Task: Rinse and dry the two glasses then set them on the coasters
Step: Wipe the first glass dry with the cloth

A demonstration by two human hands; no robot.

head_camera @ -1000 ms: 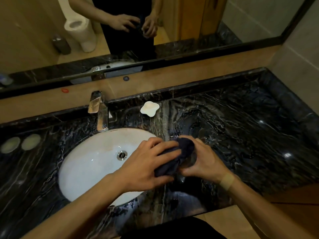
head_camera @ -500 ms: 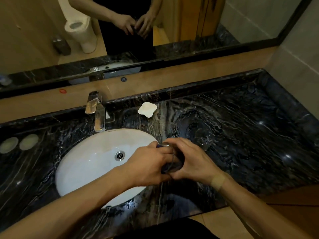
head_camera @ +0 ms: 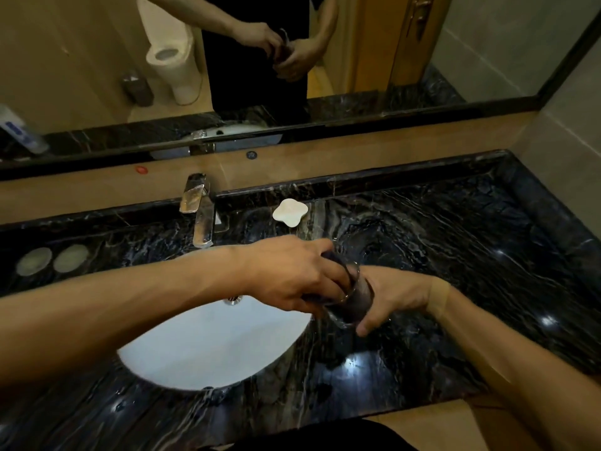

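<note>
My right hand (head_camera: 395,296) grips a clear glass (head_camera: 356,299) from the right, tilted with its mouth to the left, above the counter just right of the basin. My left hand (head_camera: 292,275) holds a dark cloth (head_camera: 335,260), and its fingers push the cloth into the glass mouth. Two pale round coasters (head_camera: 34,261) (head_camera: 71,257) lie side by side at the far left of the counter with nothing on them. What looks like the rim of a second clear glass (head_camera: 341,248) shows just behind my hands, mostly hidden.
A white oval basin (head_camera: 208,346) is set in the black marble counter (head_camera: 471,262), with a chrome faucet (head_camera: 201,216) behind it. A white soap dish (head_camera: 290,212) sits beside the faucet. A mirror runs along the back and a wall closes the right side.
The cloth was wrapped around the outside of the glass; now my left fingers push it inside. The glass has tipped onto its side and both hands sit slightly farther from me.
</note>
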